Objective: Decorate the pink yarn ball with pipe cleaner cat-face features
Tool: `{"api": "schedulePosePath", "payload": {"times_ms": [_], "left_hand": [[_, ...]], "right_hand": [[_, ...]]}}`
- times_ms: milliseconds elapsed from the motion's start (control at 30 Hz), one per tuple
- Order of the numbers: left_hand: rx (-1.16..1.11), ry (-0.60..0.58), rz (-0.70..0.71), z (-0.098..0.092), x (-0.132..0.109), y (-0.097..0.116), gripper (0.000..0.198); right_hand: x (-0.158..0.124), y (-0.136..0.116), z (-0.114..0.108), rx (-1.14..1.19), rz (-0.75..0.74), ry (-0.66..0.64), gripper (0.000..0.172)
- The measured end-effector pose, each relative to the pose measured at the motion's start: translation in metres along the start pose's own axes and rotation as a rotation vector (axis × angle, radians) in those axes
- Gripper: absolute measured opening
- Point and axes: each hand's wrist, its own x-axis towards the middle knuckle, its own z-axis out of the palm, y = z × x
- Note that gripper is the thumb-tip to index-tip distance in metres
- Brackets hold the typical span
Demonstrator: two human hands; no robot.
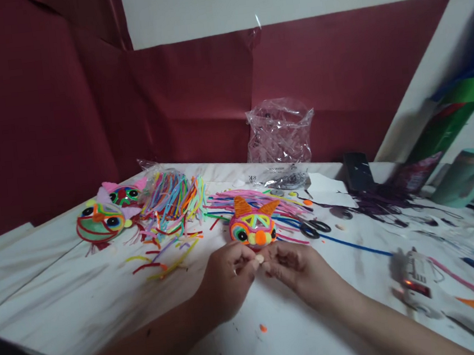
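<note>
My left hand (229, 277) is closed in a pinch on a small cream-coloured piece (259, 258), too small to name exactly. Meeting it from the other side, my right hand (300, 269) has its thumb and fingertips pressed together at the same piece. Just beyond my fingertips sits an animal-face craft (252, 226) covered in bright pipe cleaners, with orange ears, black eyes and an orange nose. My hands partly hide its lower edge. Behind it lies a spread of pink and blue pipe cleaners (260, 199), with black-handled scissors (315, 227) to the right.
Two more animal-face crafts, a green-mouthed one (100, 221) and a pink-eared one (125, 195), stand at left. Beside them are bagged pipe cleaners (171, 198). A glue gun (417, 283) with a glowing light lies at right. Dark purple strands (383, 201) and a green cup (470, 181) stand farther right.
</note>
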Motion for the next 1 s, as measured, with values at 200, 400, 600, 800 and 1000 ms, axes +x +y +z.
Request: {"api": "schedulePosePath", "payload": {"times_ms": [200, 400, 600, 800, 1000], "left_hand": [[-0.251, 0.001, -0.101, 0.003, 0.0, 0.002, 0.017], [-0.108, -0.008, -0.068, 0.006, 0.0, -0.005, 0.015], [0.171, -0.029, 0.112, 0.002, 0.001, -0.01, 0.018], [0.308, -0.118, 0.266, 0.003, -0.002, -0.015, 0.014], [0.076, -0.067, 0.067, -0.002, 0.0, -0.006, 0.014]], "right_hand": [[-0.001, 0.001, 0.012, 0.226, 0.041, 0.153, 0.029], [-0.004, 0.004, 0.013, 0.029, -0.027, 0.177, 0.025], [-0.002, 0.004, 0.004, -0.229, -0.112, 0.099, 0.021], [-0.003, 0.001, -0.005, -0.423, -0.316, -0.072, 0.018], [0.002, -0.002, -0.005, 0.004, 0.024, -0.074, 0.022]]}}
